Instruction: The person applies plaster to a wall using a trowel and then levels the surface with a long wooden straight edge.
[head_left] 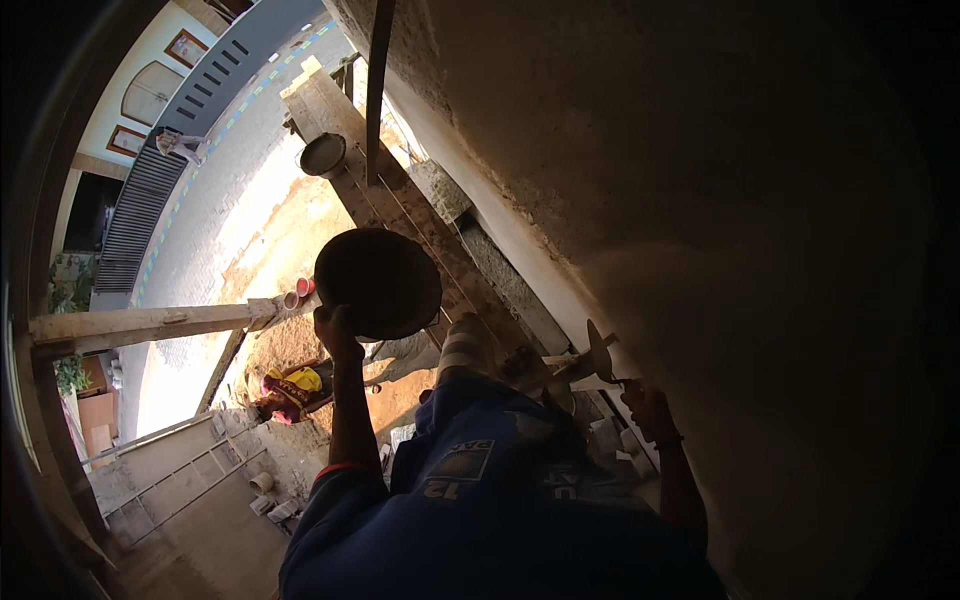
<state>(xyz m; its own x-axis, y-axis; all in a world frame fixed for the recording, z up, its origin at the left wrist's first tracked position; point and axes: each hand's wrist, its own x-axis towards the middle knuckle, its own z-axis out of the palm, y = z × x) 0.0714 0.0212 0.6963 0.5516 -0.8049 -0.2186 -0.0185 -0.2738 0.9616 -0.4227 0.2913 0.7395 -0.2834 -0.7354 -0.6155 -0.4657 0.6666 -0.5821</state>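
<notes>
Head view: a person's two hands, each occupied, high above a yard and beside a rough wall. At far left stands a dark slatted gate (130,225); nearer, a timber beam (150,325) runs toward the middle of the scene. A co-worker in yellow and dark red (295,385) is below, with a small red container (306,286) just beyond. Farther off, a second pan (323,155) rests at the left edge of the planks (405,215).

Left of centre, the left hand (338,328) has its grip clamped on the near-left rim of a round dark pan (378,283); the fingers beneath are hidden, and shadow prevents telling what the vessel contains. Behind it, the planks slant from far left to near right.

Right of centre is a trowel (598,355), its blade pointing far and slightly left. The right hand (648,410) has its grip closed around the handle end. The governing relation is judged to be this: the round dark pan lies left of and farther than the right hand, with the blade between them, while the wall (620,180) rises along the right. The right hand is the nearer to that wall; whether blade and wall touch cannot be told.
</notes>
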